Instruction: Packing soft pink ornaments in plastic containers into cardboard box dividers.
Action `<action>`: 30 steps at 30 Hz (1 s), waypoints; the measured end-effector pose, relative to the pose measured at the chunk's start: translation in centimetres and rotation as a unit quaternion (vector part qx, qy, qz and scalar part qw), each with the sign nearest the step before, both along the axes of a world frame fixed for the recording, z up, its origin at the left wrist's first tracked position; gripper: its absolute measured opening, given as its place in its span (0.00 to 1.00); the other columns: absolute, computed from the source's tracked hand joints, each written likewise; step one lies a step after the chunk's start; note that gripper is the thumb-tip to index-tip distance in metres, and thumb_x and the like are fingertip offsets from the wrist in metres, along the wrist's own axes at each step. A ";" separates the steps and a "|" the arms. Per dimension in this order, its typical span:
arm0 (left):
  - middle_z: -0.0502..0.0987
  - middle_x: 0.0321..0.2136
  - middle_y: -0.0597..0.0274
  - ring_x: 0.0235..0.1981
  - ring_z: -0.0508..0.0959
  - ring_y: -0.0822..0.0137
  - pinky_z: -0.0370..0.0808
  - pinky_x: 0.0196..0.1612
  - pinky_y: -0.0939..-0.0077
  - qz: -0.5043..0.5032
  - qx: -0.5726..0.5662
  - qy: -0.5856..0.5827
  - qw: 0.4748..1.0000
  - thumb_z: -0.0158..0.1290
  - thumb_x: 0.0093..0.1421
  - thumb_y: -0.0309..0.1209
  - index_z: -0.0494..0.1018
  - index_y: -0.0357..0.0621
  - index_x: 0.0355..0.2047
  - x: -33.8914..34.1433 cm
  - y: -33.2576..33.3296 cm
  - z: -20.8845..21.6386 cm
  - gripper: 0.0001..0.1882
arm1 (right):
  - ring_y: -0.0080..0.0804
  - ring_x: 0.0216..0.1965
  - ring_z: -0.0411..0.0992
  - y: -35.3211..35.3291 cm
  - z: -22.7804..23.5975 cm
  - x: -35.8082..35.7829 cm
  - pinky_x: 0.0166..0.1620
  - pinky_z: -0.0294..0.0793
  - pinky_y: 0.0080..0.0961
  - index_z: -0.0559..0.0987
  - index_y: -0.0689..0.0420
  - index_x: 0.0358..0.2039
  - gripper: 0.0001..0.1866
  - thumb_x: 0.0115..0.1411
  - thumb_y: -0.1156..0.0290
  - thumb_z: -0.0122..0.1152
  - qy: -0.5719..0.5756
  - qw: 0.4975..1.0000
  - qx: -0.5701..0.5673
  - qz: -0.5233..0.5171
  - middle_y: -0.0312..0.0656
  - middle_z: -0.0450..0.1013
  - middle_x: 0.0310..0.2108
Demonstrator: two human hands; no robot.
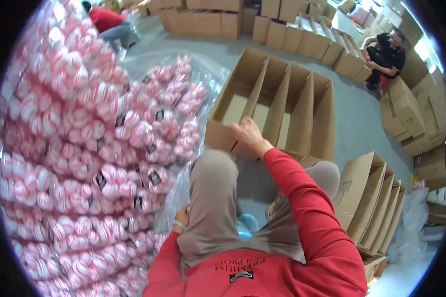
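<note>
In front of my knees a large open cardboard box (324, 129) is split by upright dividers into several long compartments. My right hand (248, 132) is closed over its near left edge, by the folded-out cardboard flap (220, 135). Pale flat pieces lie at the bottom of some compartments. My left hand (183, 216) is low beside my left thigh, next to the wrapped balls, with its fingers mostly hidden. Heaped along my left are many red-and-white striped balls (79, 168) bundled in clear plastic, some with black tags.
Another divided cardboard box (364, 198) stands close on my right. Rows of cartons (203, 24) line the far side, with more stacked cartons (406, 111) at the right. One person (387, 57) crouches at the far right, another (109, 24) at the far left. Clear plastic sheeting (406, 247) lies lower right.
</note>
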State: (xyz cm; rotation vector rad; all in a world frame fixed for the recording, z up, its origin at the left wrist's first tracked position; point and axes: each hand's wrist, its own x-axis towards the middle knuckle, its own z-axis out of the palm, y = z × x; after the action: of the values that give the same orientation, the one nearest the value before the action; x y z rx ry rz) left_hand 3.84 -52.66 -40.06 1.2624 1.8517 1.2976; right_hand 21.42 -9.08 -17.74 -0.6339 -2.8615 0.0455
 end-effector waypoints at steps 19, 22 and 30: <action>0.61 0.58 0.47 0.51 0.70 0.49 0.80 0.31 0.52 -0.042 -0.221 -0.201 0.954 0.54 0.58 0.35 0.38 0.61 0.67 -10.5 28.8 34.3 0.44 | 0.49 0.54 0.63 2.0 3.2 6.9 0.55 0.64 0.42 0.69 0.54 0.53 0.24 0.58 0.59 0.54 0.152 0.980 -0.128 0.008 0.52 0.66 0.51; 0.55 0.62 0.46 0.57 0.62 0.38 0.74 0.39 0.36 -0.083 -0.311 -0.104 0.941 0.56 0.57 0.39 0.31 0.68 0.67 -6.2 33.1 35.8 0.50 | 0.55 0.58 0.59 6.2 6.3 11.0 0.58 0.61 0.46 0.59 0.55 0.60 0.35 0.54 0.61 0.61 0.189 0.946 -0.004 -0.264 0.55 0.60 0.57; 0.66 0.54 0.37 0.54 0.70 0.50 0.68 0.54 0.61 -0.055 -0.304 0.207 0.928 0.58 0.53 0.45 0.32 0.34 0.65 -5.7 38.1 19.5 0.55 | 0.52 0.48 0.71 2.7 2.4 18.5 0.48 0.72 0.41 0.68 0.63 0.48 0.24 0.52 0.65 0.56 -0.112 0.828 -0.396 -0.382 0.58 0.72 0.44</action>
State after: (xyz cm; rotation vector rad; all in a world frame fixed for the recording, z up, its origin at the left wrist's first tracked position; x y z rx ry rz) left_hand -1.87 -14.57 -20.59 1.3162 2.1874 0.3389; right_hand 39.92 -6.35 -15.33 -1.9901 -2.4433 1.1180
